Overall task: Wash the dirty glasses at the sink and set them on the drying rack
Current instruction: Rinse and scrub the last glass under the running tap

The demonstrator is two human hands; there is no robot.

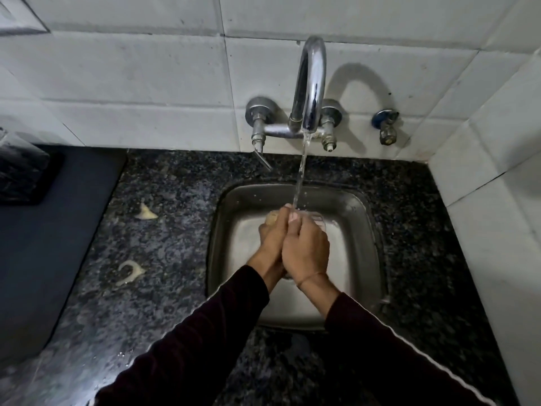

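Both hands over the sink (pixel 222 230), under the running tap (pixel 311 83): right hand (pixel 306 247) grips a clear glass (pixel 317 221); left hand (pixel 273 238) holds a sponge (pixel 272 218). Step: scrubbing and rinsing. Next, probably: a rinse, then the rack, which is not in view.

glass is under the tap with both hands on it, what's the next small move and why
Probably turn the glass a little under the water stream. The right hand grips it over the sink, the left hand holds a sponge against it, and the water lands only near the thumbs, so other sides likely need rinsing.
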